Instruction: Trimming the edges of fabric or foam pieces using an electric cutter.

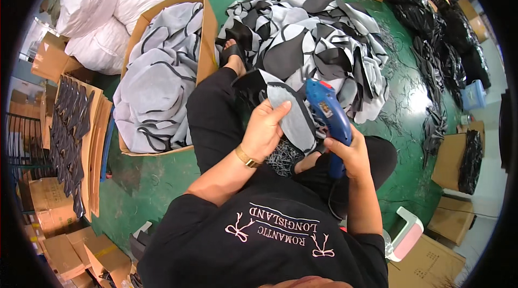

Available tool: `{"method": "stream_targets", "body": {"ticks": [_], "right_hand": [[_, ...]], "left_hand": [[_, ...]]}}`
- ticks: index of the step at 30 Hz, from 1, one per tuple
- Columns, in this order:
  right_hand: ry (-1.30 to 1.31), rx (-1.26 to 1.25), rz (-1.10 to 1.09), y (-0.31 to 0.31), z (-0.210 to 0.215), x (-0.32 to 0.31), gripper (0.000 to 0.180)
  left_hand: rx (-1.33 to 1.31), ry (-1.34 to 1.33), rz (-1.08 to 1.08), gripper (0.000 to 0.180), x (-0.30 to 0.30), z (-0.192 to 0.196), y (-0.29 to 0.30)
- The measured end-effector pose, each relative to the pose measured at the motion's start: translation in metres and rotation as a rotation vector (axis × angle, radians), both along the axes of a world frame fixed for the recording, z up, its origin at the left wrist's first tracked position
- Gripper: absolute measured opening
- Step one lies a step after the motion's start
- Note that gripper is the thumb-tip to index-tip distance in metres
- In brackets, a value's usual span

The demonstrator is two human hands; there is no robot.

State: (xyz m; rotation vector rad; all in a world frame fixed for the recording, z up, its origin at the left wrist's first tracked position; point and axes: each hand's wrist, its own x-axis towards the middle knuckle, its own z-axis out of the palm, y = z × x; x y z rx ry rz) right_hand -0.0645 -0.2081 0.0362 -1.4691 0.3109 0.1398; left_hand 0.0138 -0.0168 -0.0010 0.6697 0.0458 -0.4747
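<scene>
Between thumb and fingers, my left hand [261,132] pinches a curved grey fabric piece [292,118] with a black edge. It hangs over my lap. My right hand [352,154] is wrapped round the handle of a blue handheld power tool [332,114] with a red part on top. The tool's head is beside the upper right edge of the fabric piece; whether they touch I cannot tell. Just beyond lies a big heap of grey, white and black fabric pieces [286,53] on the floor.
On the left stands a cardboard box [209,34] full of stacked grey pieces with black edges. White sacks [89,2] lie behind it. Thin scraps [396,104] litter the green floor at right, near black plastic bags [415,10]. A pink and white stool [406,237] is beside me.
</scene>
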Motion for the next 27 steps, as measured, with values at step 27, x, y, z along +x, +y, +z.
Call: {"method": "stream_targets", "body": {"ticks": [27], "right_hand": [[0.218, -0.071, 0.083, -0.012, -0.011, -0.049, 0.035]], "left_hand": [[0.278, -0.18, 0.15, 0.021, -0.006, -0.001, -0.003]]}}
